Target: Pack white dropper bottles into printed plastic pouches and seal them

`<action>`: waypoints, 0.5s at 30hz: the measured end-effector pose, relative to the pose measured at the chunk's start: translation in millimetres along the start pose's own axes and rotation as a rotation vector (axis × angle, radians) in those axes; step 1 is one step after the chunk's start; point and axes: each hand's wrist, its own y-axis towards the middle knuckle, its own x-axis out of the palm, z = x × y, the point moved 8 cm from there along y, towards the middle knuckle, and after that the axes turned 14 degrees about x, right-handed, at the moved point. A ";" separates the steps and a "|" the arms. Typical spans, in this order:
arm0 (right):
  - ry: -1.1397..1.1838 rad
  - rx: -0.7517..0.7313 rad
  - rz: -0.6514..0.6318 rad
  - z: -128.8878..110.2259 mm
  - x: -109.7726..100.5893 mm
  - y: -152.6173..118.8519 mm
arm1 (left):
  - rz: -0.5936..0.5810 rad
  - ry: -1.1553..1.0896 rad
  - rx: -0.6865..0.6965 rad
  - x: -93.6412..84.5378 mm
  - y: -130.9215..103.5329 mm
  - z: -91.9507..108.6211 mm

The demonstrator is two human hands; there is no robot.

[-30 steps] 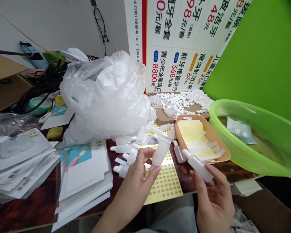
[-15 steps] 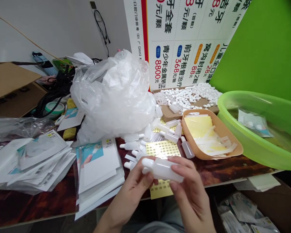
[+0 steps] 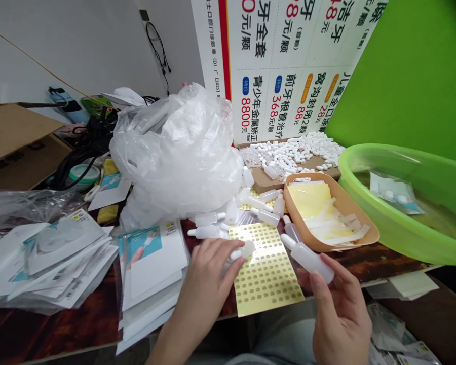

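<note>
Between the thumb and fingers of my right hand (image 3: 340,304) is a frosted plastic bottle (image 3: 311,262), its white pointed cap tilted up to the left. My left hand (image 3: 213,268) reaches over the left edge of a yellow sticker sheet (image 3: 268,284). Its thumb and fingertips close around a second small bottle (image 3: 248,248), partly hidden by the fingers. The sheet carries rows of small oval stickers and lies flat near the table's front edge. Several similar bottles (image 3: 266,217) are scattered just behind it.
A big clear plastic bag (image 3: 178,157) stands behind the bottles. Stacked printed cards (image 3: 152,279) lie to the left. On the right are an orange tray (image 3: 370,223) with paper strips and a green basin (image 3: 410,235). White caps (image 3: 289,154) cover cardboard at the back.
My hands have moved apart. The right has carried its bottle rightward; the left has shifted slightly left, lower over the sheet's edge. More of the sticker sheet shows now.
</note>
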 end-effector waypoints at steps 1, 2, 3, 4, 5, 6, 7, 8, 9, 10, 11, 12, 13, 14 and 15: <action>-0.007 0.000 0.031 3.5 -8.9 1.5 | -0.018 0.107 0.036 0.3 8.7 1.1; -0.016 0.003 0.053 6.9 -16.6 2.8 | -0.015 0.184 0.041 0.7 17.5 1.3; -0.021 0.005 0.069 9.9 -23.0 4.1 | 0.004 0.231 0.032 1.8 26.3 1.9; -0.019 0.001 0.080 12.0 -28.2 5.3 | 0.024 0.259 0.025 4.7 35.4 4.1; -0.013 -0.005 0.079 13.5 -31.8 6.7 | 0.030 0.287 0.036 10.3 44.6 8.8; -0.010 -0.015 0.071 14.1 -33.9 8.2 | 0.025 0.308 0.060 18.1 53.8 15.0; -0.009 -0.030 0.058 13.8 -35.3 9.8 | 0.010 0.321 0.092 27.7 62.6 21.8; -0.014 -0.045 0.041 13.2 -35.8 11.5 | -0.010 0.330 0.124 37.9 70.4 28.2; -0.022 -0.059 0.024 12.4 -36.2 13.2 | -0.027 0.338 0.149 47.3 77.1 33.4; -0.033 -0.071 0.007 11.6 -36.6 15.1 | -0.040 0.346 0.166 55.1 82.6 36.9; -0.043 -0.077 -0.005 11.3 -37.4 17.0 | -0.049 0.352 0.179 61.0 86.7 39.0; -0.048 -0.079 -0.008 11.4 -38.9 19.1 | -0.054 0.356 0.189 64.6 89.4 40.1; -0.047 -0.075 -0.007 12.1 -40.7 21.1 | -0.059 0.358 0.202 66.3 90.7 40.4; -0.040 -0.065 0.001 13.2 -42.5 23.1 | -0.063 0.357 0.216 66.4 90.8 40.4; -0.029 -0.054 0.014 14.4 -44.1 24.7 | -0.069 0.355 0.231 65.4 89.9 40.3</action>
